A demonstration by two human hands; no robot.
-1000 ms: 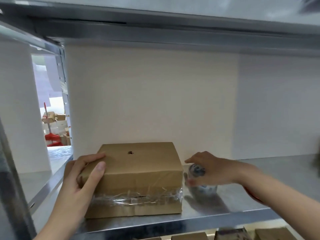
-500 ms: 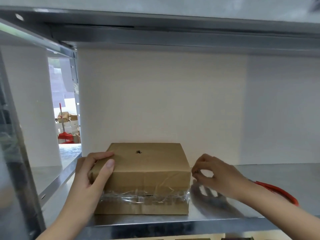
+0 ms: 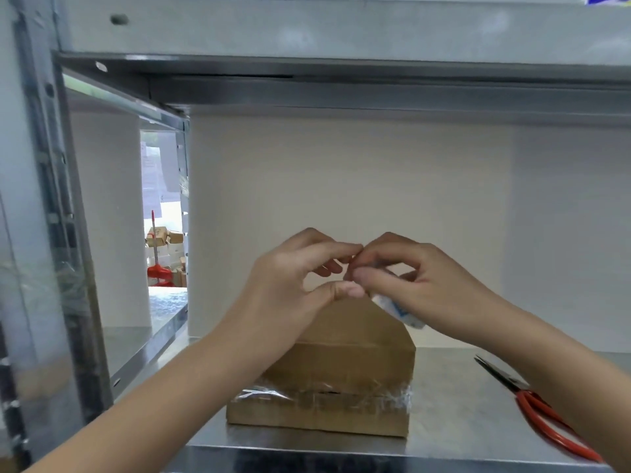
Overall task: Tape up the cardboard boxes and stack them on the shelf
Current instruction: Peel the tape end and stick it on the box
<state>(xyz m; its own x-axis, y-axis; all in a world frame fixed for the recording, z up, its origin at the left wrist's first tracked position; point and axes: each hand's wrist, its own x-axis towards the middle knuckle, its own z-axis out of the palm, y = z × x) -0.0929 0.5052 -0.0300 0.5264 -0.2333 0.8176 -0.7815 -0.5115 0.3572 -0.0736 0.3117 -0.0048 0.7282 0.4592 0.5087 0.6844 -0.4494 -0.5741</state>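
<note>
Both hands have come off the shelf and met above the cardboard box (image 3: pixel 327 367): a moment ago the left hand (image 3: pixel 293 285) was gripping the box's left corner and the right hand (image 3: pixel 420 288) was down beside it, now fingertips of both are pinched together in the air. Right hand is closed around a small tape roll (image 3: pixel 397 310) with blue print, left thumb and forefinger nip at something at its edge, likely picking for the tape end, judging by pose; the tape itself too clear to see. Box sits free on the metal shelf (image 3: pixel 461 421), near front edge, one clear tape band already across its front face. So more taping probably coming, stacking not done. Red-handled scissors (image 3: pixel 532 407) lie on shelf right of box, partly under right forearm. Forearms block box top; upper shelf close overhead
</note>
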